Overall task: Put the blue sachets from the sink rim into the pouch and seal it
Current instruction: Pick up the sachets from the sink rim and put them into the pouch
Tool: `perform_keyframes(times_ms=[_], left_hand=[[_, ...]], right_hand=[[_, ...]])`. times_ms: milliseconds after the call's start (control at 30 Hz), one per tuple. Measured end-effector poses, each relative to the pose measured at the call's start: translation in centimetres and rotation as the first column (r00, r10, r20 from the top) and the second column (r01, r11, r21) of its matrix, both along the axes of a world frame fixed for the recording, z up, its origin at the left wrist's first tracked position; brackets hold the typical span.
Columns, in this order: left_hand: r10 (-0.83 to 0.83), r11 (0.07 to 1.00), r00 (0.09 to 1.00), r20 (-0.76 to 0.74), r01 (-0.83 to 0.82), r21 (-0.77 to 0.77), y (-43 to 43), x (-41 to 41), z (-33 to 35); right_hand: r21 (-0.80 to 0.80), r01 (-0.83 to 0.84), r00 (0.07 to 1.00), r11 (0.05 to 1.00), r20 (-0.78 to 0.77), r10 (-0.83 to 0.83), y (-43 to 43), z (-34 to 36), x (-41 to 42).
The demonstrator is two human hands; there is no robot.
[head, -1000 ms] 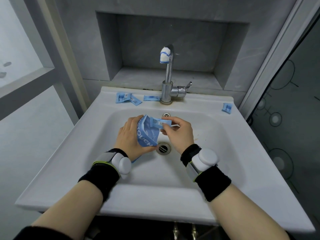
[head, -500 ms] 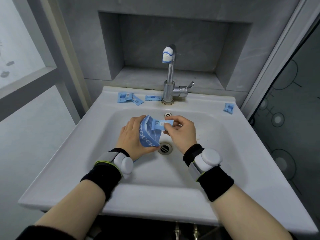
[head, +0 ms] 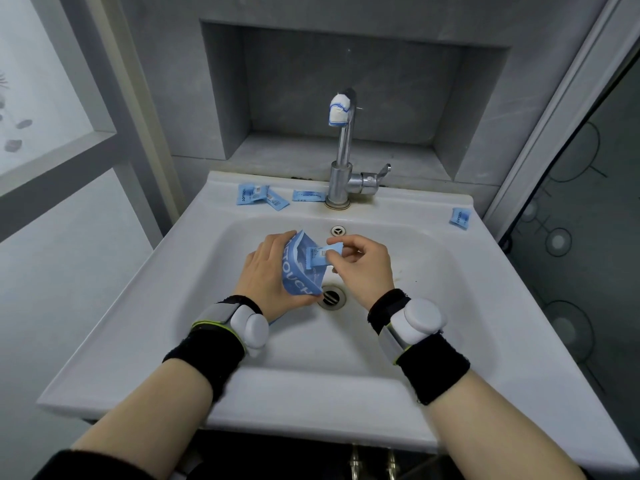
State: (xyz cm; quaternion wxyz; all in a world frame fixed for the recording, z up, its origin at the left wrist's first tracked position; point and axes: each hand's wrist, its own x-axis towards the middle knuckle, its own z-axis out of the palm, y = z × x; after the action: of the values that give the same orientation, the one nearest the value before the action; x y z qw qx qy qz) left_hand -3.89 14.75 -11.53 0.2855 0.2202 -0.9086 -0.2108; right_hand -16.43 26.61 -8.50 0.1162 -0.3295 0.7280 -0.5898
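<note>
Holding sachet still at pouch mouth.

Soft, cool light covers my white ceramic sink; the frosted window pane left of it glows brightest, the grey wall recess behind it is dimmer. Faint shadows lie in its basin. Lines bow toward the edges.

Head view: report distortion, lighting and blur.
Head view: wide-angle distortion splays the window frame and door frame outward; light is soft and even, shadows faint in the sink; pouch lettering reads clearly, little blur.
</note>
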Motion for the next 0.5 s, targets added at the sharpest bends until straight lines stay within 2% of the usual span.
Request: perform_keyframes(times_ms=[500], left_hand=[[-0.014,1.000,1.000,0.001,0.014,-0.022,0.18,0.03,0.14]], right_hand=[[0.029,-0.057,0.998,0.998,-0.035,0.058,0.31,0.05,0.02]])
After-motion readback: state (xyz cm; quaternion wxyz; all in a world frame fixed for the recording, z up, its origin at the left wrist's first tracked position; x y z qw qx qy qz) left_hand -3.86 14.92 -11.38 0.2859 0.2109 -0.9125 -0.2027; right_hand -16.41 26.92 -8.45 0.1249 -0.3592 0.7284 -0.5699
